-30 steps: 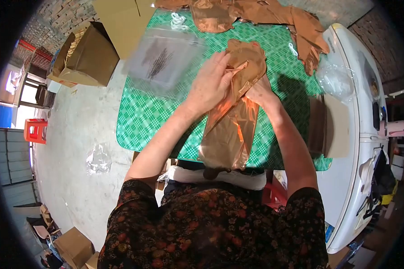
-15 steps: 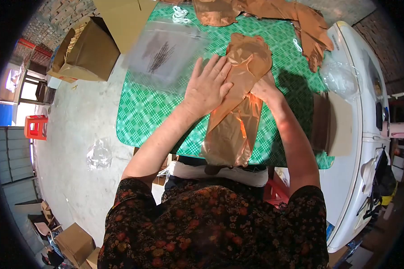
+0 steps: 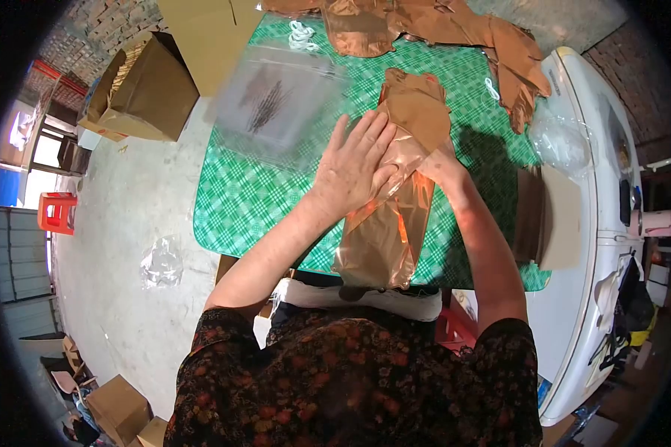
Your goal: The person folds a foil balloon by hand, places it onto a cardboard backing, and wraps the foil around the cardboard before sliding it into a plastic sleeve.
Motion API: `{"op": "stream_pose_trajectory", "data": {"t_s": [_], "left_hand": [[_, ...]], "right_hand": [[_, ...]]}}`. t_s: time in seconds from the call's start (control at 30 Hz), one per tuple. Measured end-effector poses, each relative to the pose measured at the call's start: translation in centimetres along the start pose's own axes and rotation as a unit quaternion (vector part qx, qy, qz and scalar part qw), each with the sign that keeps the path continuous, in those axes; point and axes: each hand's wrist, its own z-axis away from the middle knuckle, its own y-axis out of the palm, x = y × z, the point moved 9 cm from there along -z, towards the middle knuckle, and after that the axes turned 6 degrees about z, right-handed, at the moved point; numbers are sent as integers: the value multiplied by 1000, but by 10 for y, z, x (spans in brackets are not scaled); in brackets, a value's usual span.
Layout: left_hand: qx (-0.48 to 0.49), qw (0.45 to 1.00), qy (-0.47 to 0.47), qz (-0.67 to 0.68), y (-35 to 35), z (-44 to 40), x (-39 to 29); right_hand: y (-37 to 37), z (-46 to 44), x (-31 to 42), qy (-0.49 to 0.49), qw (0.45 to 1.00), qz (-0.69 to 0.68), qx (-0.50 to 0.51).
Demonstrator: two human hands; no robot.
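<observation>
Long, copper-coloured foil piece [image 3: 384, 235] looked light, limp, slippery; folds suited gripping. Left hand [image 3: 347, 171] lay fingers-wide; right hand [image 3: 443, 167] fingers hidden, couldn't tell.

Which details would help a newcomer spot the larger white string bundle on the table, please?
Find the table with the green checked cover. Near its far left corner, just beyond the clear plastic sheets, lies the looped white bundle. The other white bundle, at the right, is smaller.
</observation>
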Motion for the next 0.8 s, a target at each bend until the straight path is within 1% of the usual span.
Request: {"op": "stream_pose_trajectory", "data": {"t_s": [0.03, 0.13, 0.23, 0.33, 0.4, 0.47, 0.53, 0.63, 0.73, 0.8], "left_hand": [[2, 1000, 6, 1, -1, 0, -1], [23, 999, 8, 21, 8, 1, -3], [17, 998, -9, 63, 12, 2, 2], [22, 998, -12, 57, 13, 2, 2], [21, 998, -14, 57, 13, 3, 3], [18, 998, -13, 61, 14, 2, 3], [14, 998, -12, 66, 13, 2, 3], [15, 997, -13, 69, 10, 2, 2], [20, 998, -13, 65, 12, 1, 2], [-4, 998, -3, 67, 7, 1, 0]], "right_hand": [[-2, -4, 4, 3, 999, 38, 13], [-1, -4, 9, -29, 990, 139, 24], [-1, -7, 11, 8, 983, 172, 64], [2, -11, 8, 27, 984, 159, 77], [-7, -8, 16, 49, 992, 87, 74], [-8, -7, 17, 39, 992, 89, 74], [-3, -9, 14, -6, 983, 166, 79], [-3, -10, 11, 14, 986, 148, 73], [-7, -12, 19, -18, 977, 192, 86], [-6, -12, 5, 43, 993, 72, 77]]}}
